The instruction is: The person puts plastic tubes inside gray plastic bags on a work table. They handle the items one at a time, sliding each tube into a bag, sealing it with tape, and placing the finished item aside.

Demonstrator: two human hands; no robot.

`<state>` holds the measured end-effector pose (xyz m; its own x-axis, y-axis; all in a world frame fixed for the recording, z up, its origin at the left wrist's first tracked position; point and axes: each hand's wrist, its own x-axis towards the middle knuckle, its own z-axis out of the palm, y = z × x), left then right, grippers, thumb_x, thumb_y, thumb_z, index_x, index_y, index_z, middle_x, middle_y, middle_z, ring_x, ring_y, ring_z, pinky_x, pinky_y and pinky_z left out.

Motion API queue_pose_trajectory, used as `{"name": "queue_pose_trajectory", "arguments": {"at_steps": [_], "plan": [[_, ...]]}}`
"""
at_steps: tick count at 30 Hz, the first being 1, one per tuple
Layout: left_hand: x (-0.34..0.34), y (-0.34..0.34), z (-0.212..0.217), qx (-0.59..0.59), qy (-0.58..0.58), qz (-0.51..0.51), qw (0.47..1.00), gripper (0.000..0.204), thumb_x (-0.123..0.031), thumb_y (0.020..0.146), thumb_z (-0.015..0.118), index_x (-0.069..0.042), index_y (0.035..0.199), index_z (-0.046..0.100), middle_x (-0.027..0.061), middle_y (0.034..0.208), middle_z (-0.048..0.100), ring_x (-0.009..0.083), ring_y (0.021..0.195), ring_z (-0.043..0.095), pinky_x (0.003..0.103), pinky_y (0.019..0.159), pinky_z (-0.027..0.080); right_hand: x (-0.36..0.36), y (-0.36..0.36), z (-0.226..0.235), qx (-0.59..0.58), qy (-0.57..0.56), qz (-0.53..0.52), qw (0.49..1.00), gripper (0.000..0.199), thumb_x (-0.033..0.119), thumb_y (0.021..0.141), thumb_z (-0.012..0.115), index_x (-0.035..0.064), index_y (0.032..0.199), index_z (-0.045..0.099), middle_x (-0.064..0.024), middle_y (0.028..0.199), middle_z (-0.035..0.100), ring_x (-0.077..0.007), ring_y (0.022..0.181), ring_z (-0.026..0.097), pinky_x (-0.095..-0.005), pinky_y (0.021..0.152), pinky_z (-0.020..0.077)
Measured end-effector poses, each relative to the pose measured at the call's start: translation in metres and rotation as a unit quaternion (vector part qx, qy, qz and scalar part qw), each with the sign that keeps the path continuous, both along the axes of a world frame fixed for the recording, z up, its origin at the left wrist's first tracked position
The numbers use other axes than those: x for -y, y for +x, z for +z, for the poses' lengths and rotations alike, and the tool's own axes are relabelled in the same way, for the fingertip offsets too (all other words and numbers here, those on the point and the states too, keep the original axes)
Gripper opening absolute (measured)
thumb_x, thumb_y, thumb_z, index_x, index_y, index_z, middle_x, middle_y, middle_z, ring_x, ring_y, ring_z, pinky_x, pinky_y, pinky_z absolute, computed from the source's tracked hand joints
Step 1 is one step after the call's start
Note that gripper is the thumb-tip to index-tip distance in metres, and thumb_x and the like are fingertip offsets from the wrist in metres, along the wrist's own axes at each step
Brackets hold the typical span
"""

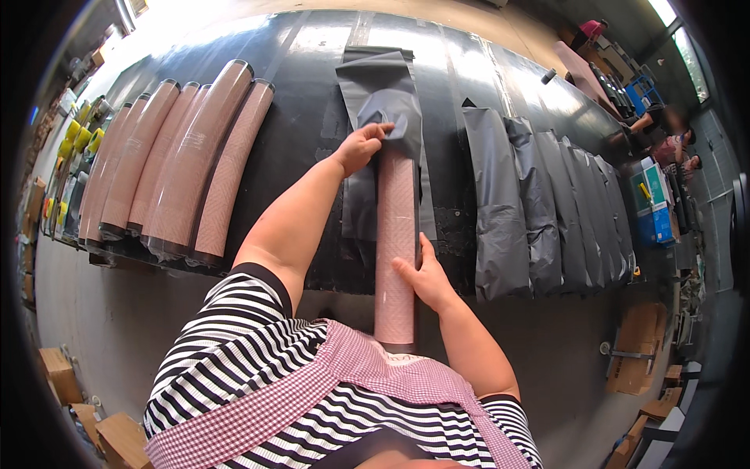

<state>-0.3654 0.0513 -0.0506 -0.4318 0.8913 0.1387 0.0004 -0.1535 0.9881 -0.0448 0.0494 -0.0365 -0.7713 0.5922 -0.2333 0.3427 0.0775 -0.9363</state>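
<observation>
A rolled-up pink mat (397, 234), patterned and wrapped in clear film, points away from me over the table's front edge. Its near end, with a dark rim, reaches close to my apron. The far end is hidden inside the mouth of a dark grey plastic bag (380, 82). My left hand (366, 146) pinches the bag's edge at the left of the roll. Lower down, my right hand (426, 275) grips the roll from its right side, thumb on top. More flat grey plastic lies beneath the roll.
Several pink rolled mats (187, 148) lie side by side on the left of the black table (301, 109). On the right is a row of grey bagged rolls (500, 203). Cardboard boxes (637, 344) stand on the floor. Other people (672, 137) are at the far right.
</observation>
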Motion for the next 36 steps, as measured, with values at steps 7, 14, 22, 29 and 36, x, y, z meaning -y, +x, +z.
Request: {"name": "queue_pose_trajectory", "arguments": {"at_steps": [7,14,22,29,36], "plan": [[0.022,0.023,-0.040,-0.154,-0.021,0.174,0.972,0.009,-0.007,0.087,0.062,-0.006,0.096,0.061,0.0142,0.143,0.049,0.0220,0.109,0.056,0.033,0.088,0.047,-0.094,-0.076,-0.015,0.127,0.382,-0.046,0.914,0.061,0.027,0.074,0.076,0.0010,0.124,0.054,-0.0158,0.122,0.057,-0.0303,0.111,0.058,-0.0398,0.092,0.0491],[0.068,0.065,-0.024,-0.107,-0.102,0.080,0.986,0.004,-0.005,0.090,0.061,-0.003,0.093,0.062,0.0035,0.084,0.060,0.0116,0.080,0.055,0.027,0.075,0.047,-0.112,-0.080,-0.027,0.123,0.313,0.196,0.921,0.026,0.018,0.080,0.061,0.0049,0.100,0.070,-0.0211,0.099,0.069,-0.0384,0.098,0.065,-0.0456,0.086,0.0519],[0.213,0.184,-0.014,0.031,-0.154,-0.275,0.949,0.008,-0.010,0.094,0.063,-0.002,0.094,0.061,0.0007,0.090,0.057,0.0084,0.088,0.054,0.026,0.080,0.046,-0.011,0.070,0.015,0.195,-0.124,0.330,0.915,0.028,0.009,0.084,0.067,-0.0035,0.109,0.065,-0.0103,0.097,0.070,-0.0162,0.091,0.063,-0.0318,0.085,0.0505],[0.146,0.154,0.053,-0.168,-0.105,-0.176,0.964,0.006,-0.005,0.087,0.064,-0.003,0.090,0.060,0.0048,0.086,0.057,0.0169,0.085,0.055,0.031,0.078,0.046,-0.027,0.022,0.030,0.178,-0.055,0.319,0.930,0.022,0.008,0.090,0.063,-0.0001,0.111,0.065,-0.0056,0.098,0.069,-0.0129,0.087,0.062,-0.0285,0.079,0.0499],[0.203,0.216,0.024,-0.393,-0.075,0.192,0.896,0.048,-0.011,0.076,0.076,-0.005,0.118,0.053,0.0129,0.108,0.058,0.0284,0.097,0.058,0.035,0.089,0.047,-0.006,0.075,-0.010,0.135,-0.187,0.202,0.952,0.041,0.013,0.080,0.066,-0.0060,0.117,0.062,-0.0124,0.104,0.069,-0.0159,0.097,0.061,-0.0303,0.088,0.0478]]}}
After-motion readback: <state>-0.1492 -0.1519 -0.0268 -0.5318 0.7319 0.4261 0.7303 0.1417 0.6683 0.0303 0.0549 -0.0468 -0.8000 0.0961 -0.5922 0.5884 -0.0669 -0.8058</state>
